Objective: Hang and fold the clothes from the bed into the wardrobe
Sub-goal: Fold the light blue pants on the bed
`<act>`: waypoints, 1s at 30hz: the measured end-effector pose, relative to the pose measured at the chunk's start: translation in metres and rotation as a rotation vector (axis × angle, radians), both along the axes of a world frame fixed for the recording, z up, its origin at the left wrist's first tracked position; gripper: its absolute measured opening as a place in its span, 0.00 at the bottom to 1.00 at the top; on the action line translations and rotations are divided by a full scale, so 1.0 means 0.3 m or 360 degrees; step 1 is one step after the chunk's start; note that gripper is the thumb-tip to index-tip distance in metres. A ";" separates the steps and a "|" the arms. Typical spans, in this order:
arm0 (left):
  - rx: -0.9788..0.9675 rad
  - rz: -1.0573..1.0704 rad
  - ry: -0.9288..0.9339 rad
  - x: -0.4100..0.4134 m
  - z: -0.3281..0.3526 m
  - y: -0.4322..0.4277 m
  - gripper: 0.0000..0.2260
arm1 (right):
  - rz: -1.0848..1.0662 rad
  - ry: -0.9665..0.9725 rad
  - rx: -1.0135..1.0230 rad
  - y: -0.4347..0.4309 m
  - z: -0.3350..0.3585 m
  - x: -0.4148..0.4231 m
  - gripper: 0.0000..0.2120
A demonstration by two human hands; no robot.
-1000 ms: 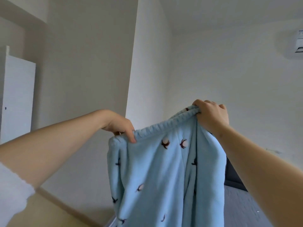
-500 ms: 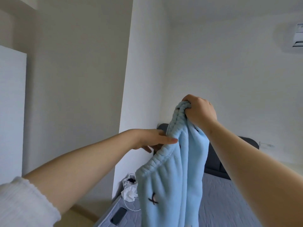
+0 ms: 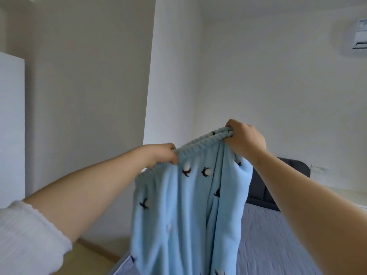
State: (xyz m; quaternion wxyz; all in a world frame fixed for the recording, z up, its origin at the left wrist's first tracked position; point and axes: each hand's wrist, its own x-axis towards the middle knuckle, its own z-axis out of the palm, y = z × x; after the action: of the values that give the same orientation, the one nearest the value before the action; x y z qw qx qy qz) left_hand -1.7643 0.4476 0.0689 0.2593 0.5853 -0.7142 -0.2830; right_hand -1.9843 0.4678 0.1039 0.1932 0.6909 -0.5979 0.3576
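A pair of light blue fleece trousers with small dark and white motifs hangs in front of me, held up by its elastic waistband. My left hand grips the waistband at its left part. My right hand grips the waistband's right end, a little higher. The band is stretched between both hands, and the legs drop out of the picture at the bottom. The bed with a blue-grey sheet lies below and behind the trousers.
A dark padded headboard stands against the far wall. A white wardrobe panel fills the left edge. A wall column juts out in the middle. An air conditioner hangs at the top right.
The waistband was bunched in my right hand while my left hand touched it flat. Now my left hand grips it and the band is pulled wide, showing the trousers' front.
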 end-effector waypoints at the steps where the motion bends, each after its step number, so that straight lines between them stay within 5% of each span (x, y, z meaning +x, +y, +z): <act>1: -0.0027 0.0021 -0.0010 0.028 0.015 -0.004 0.13 | 0.0000 0.0006 0.0021 -0.001 0.004 -0.008 0.08; 7: -0.0314 0.0062 -0.0705 0.102 0.082 0.003 0.11 | 0.0214 -0.0056 0.0243 -0.015 0.023 -0.038 0.02; 14: -0.0228 -0.0099 -0.0092 0.087 0.133 0.023 0.12 | 0.0366 0.0207 0.0766 -0.022 0.012 0.021 0.11; 22: 0.0298 -0.0217 -0.0630 0.162 0.061 0.033 0.10 | 0.0427 -0.0180 0.0859 -0.039 -0.066 0.020 0.18; 26: 0.0543 -0.0264 -0.0464 0.168 0.041 0.037 0.09 | 0.0362 -0.0100 0.0775 -0.051 -0.066 0.036 0.15; 30: 0.0410 -0.0248 -0.0318 0.168 0.037 0.038 0.18 | 0.0360 -0.0077 0.0949 -0.048 -0.094 0.042 0.12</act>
State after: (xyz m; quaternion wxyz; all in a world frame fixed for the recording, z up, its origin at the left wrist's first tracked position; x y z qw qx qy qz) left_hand -1.7139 0.4589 0.0800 0.0873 0.5818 -0.7373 -0.3320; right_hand -1.9717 0.4535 0.0756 -0.0731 0.7705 -0.6001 0.2021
